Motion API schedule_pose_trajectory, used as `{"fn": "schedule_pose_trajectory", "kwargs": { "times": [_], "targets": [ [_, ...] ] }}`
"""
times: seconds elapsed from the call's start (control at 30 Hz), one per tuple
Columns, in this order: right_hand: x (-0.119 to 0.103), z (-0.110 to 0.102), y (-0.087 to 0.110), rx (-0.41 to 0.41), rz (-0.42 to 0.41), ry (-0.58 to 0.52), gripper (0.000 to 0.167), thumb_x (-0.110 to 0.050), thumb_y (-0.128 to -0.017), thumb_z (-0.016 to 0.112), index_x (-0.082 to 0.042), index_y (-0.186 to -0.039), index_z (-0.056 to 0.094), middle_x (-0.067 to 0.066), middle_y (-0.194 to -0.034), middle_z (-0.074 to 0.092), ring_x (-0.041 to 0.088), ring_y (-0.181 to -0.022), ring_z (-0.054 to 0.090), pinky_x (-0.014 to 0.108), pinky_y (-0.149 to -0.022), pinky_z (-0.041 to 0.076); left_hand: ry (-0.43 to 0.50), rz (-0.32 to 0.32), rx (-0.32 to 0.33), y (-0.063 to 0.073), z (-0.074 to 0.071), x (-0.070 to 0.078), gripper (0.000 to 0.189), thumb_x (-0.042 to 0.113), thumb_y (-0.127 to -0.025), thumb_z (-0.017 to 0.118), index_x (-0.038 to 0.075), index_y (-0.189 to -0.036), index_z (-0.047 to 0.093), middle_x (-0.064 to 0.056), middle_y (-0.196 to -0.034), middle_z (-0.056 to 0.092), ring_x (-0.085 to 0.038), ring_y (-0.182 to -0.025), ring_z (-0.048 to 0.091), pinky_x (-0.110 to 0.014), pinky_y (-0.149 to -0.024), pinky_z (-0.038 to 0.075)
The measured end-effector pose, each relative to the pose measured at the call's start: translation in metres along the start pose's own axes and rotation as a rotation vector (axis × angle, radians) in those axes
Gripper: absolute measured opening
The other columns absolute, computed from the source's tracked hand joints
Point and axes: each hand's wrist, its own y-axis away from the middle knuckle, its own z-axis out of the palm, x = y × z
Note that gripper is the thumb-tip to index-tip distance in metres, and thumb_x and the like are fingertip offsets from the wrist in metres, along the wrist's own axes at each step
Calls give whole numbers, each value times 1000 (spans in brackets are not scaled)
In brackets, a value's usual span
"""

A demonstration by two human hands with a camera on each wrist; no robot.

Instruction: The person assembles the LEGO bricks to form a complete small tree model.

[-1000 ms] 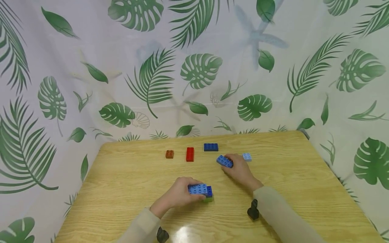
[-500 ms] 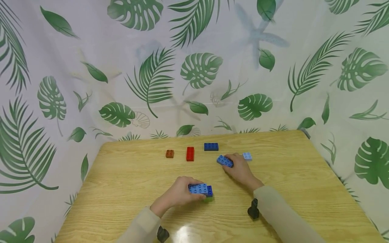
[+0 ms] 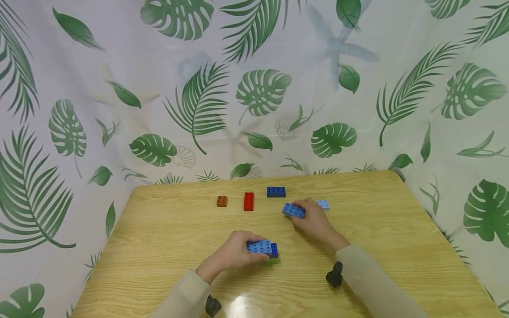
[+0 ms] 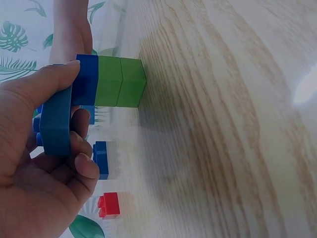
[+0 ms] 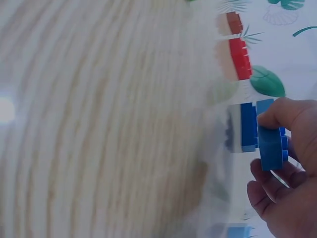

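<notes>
My left hand [image 3: 236, 252] pinches a medium-blue building brick [image 3: 259, 247] between thumb and fingers. That brick sits at the top of a short stack and juts out to the left. Beneath it are a darker blue brick [image 4: 86, 79] and two green bricks [image 4: 109, 82], the lowest standing on the table. Farther back and to the right, my right hand [image 3: 314, 221] grips another medium-blue brick [image 3: 293, 210] by its right end, studs up. In the right wrist view this brick [image 5: 270, 144] is held above the tabletop, its thumb-side face showing.
Along the back of the wooden table [image 3: 167, 247] lie an orange-brown brick [image 3: 222, 201], a long red brick [image 3: 248, 202] and a dark blue brick [image 3: 276, 192]. A pale blue brick [image 3: 323, 204] lies just behind my right hand. A leaf-patterned cloth [image 3: 262, 141] hangs behind the table.
My right forearm has shifted slightly to the right, and the brick in that hand has turned a little. The left hand and the stack look the same.
</notes>
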Motion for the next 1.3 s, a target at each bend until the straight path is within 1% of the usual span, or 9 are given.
{"fn": "schedule_pose_trajectory", "kwargs": {
  "times": [0.23,0.4,0.53,0.67,0.73,0.9,0.97,1.1,1.3],
  "targets": [
    [-6,-8,10,-35,-94,-35,43,-13,-94,77,-3,-135,68,18,-129,66,34,-117,64,54,-100,54,5,7,6,0,0,1,52,37,-90,85,8,-132,74,-8,-122,77,-9,-100,67,-28,-87,55],
    [-19,-18,19,-87,-171,-47,42,-12,-94,78,-5,-134,69,13,-126,68,30,-117,65,53,-100,54,5,8,4,0,0,2,52,37,-90,85,8,-132,74,-7,-122,77,-9,-100,66,-28,-88,55],
    [-29,-23,26,-121,-208,-54,41,-13,-94,78,-7,-133,70,9,-122,69,22,-108,63,41,-89,56,3,18,5,1,-1,2,51,37,-91,85,8,-132,74,-8,-122,77,-9,-100,66,-28,-87,55],
    [-37,-25,33,-150,-228,-57,41,-14,-93,79,-9,-132,71,6,-119,68,15,-98,59,29,-78,51,5,33,7,1,-1,1,51,35,-91,85,6,-131,74,-9,-121,78,-11,-100,68,-28,-86,56],
    [-39,-25,36,-165,-242,-56,40,-14,-93,79,-10,-132,71,4,-118,68,13,-98,59,30,-80,53,6,30,8,1,0,1,52,35,-91,85,5,-131,74,-10,-121,78,-11,-100,68,-28,-86,56],
    [-43,-26,44,-200,-276,-52,39,-13,-93,78,-11,-132,70,2,-119,67,13,-101,60,43,-88,56,11,26,8,1,0,1,53,35,-90,85,4,-131,73,-11,-120,78,-9,-97,67,-27,-83,55],
    [-44,-26,47,-211,-290,-54,39,-13,-93,78,-11,-132,70,2,-119,68,13,-102,60,45,-90,57,15,31,7,1,0,1,52,35,-91,85,4,-131,73,-10,-120,78,-8,-96,66,-26,-83,55],
    [-45,-27,52,-226,-319,-67,39,-11,-93,77,-9,-131,70,3,-119,68,12,-102,61,43,-89,58,23,31,3,1,0,0,52,34,-91,85,5,-132,73,-8,-118,78,-5,-92,64,-24,-81,54],
    [-45,-26,60,-248,-353,-69,37,-9,-92,78,-9,-129,71,3,-118,69,9,-97,59,33,-78,54,20,32,0,0,-1,-1,51,35,-91,85,7,-131,74,-6,-116,78,-4,-91,63,-24,-82,54]
  ]
}}
